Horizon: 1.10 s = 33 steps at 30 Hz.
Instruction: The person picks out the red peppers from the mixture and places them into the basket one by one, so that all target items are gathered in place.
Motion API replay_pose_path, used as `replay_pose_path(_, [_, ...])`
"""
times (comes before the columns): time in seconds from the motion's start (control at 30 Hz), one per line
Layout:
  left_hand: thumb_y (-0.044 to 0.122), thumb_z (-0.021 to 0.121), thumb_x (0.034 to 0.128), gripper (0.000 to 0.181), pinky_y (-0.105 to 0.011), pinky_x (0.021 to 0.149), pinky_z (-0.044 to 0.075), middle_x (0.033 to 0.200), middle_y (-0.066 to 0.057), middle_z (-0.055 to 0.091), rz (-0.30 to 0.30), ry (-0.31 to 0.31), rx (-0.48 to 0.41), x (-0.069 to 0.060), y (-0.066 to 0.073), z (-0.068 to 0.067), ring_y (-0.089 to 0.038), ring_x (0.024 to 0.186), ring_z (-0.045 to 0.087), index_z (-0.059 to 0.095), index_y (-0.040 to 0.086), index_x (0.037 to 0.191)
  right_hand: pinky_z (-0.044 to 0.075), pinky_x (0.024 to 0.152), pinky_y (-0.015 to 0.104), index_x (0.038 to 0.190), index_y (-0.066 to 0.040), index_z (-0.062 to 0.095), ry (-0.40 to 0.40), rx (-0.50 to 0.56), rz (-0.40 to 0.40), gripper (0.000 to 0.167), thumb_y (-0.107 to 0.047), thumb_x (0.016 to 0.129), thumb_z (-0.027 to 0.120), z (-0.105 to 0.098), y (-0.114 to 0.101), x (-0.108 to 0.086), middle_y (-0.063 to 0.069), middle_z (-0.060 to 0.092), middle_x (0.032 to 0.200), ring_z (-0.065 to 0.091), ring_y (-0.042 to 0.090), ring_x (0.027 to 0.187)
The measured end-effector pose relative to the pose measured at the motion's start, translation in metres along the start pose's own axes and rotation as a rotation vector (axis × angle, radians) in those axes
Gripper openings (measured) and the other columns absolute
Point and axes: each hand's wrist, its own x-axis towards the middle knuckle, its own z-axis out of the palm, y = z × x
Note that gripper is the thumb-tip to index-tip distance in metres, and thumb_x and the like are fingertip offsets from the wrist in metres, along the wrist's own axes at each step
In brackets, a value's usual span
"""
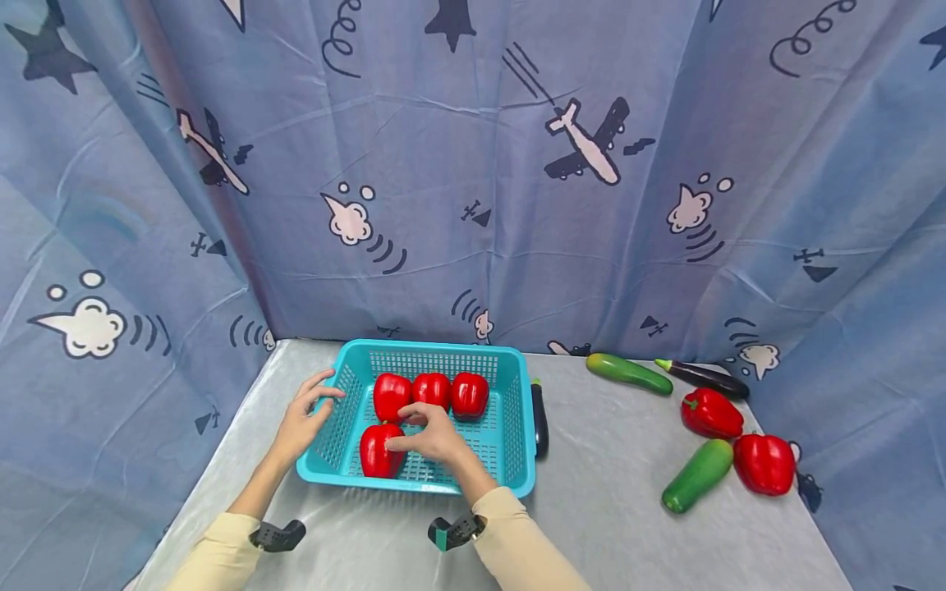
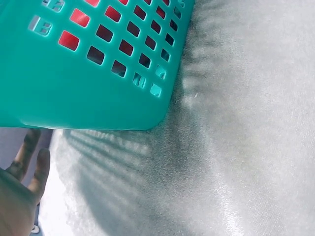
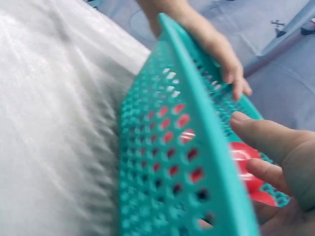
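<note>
A turquoise plastic basket (image 1: pixel 347 478) holds several red bell peppers: one at the front left (image 1: pixel 375 460) and a row behind it, including the bell pepper (image 1: pixel 470 394) at the right end. My right hand (image 1: pixel 442 439) reaches over the front rim, its thumb and fingers spread apart by the front pepper. In the right wrist view its thumb (image 3: pixel 268 135) stands away from the other fingers; whether they touch the pepper I cannot tell. My left hand (image 1: pixel 298 423) is at the basket's left rim with its fingers extended over the edge.
A dark eggplant (image 1: pixel 540 419) lies along the basket's right side. Farther right are a green cucumber-like vegetable (image 1: pixel 630 373), another eggplant (image 1: pixel 705 378), two red bell peppers (image 1: pixel 765 465) and a thicker green vegetable (image 1: pixel 698 476). A patterned blue curtain (image 1: pixel 443 205) closes off the table's back and sides.
</note>
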Motion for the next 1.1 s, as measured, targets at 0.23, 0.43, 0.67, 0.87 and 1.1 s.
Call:
replay_pose_path(0.23, [-0.011, 0.053, 0.0987, 0.018, -0.075, 0.1, 0.022, 0.148, -0.034, 0.039, -0.01, 0.0, -0.001, 0.001, -0.001, 0.0, -0.053, 0.139, 0.028, 0.067, -0.012, 0.109, 0.056, 0.078, 0.041, 0.121, 0.003, 0.067, 0.014, 0.013, -0.032, 0.041, -0.013, 0.086, 0.082, -0.031, -0.012, -0.005, 0.019, 0.065, 0.114, 0.06, 0.032, 0.103])
replay_pose_path(0.43, [-0.011, 0.053, 0.0983, 0.017, -0.075, 0.1, 0.023, 0.148, -0.035, 0.039, -0.005, 0.001, -0.004, 0.0, -0.002, -0.001, -0.054, 0.14, 0.028, 0.067, -0.013, 0.109, 0.056, 0.082, 0.043, 0.119, 0.001, 0.068, 0.016, 0.089, -0.001, 0.035, -0.016, 0.091, 0.079, -0.057, -0.018, -0.012, 0.01, 0.068, 0.106, 0.065, 0.026, 0.096])
replay_pose_path(0.67, [-0.011, 0.053, 0.0983, 0.017, -0.075, 0.1, 0.023, 0.147, -0.035, 0.039, 0.0, -0.003, 0.001, 0.0, 0.0, 0.0, -0.054, 0.139, 0.028, 0.067, -0.013, 0.108, 0.053, 0.09, 0.048, 0.119, 0.001, 0.067, 0.028, 0.147, -0.01, 0.03, -0.016, 0.096, 0.073, -0.086, -0.012, -0.022, 0.011, 0.07, 0.108, 0.069, 0.033, 0.1])
replay_pose_path(0.87, [-0.012, 0.053, 0.0979, 0.017, -0.075, 0.1, 0.024, 0.147, -0.034, 0.04, 0.002, 0.001, 0.004, 0.001, 0.002, -0.001, -0.053, 0.139, 0.029, 0.068, -0.011, 0.107, 0.049, 0.095, 0.053, 0.123, 0.008, 0.062, 0.059, 0.173, -0.011, 0.033, -0.014, 0.098, 0.069, -0.113, -0.004, -0.033, 0.015, 0.07, 0.11, 0.07, 0.032, 0.101])
replay_pose_path(1.1, [-0.012, 0.053, 0.0975, 0.017, -0.074, 0.098, 0.024, 0.146, -0.035, 0.04, 0.002, 0.005, 0.001, 0.001, -0.001, 0.0, -0.055, 0.138, 0.029, 0.067, -0.012, 0.106, 0.051, 0.094, 0.046, 0.128, 0.01, 0.057, 0.097, 0.24, 0.023, 0.035, -0.009, 0.1, 0.066, -0.149, 0.003, -0.046, 0.02, 0.066, 0.117, 0.065, 0.038, 0.111])
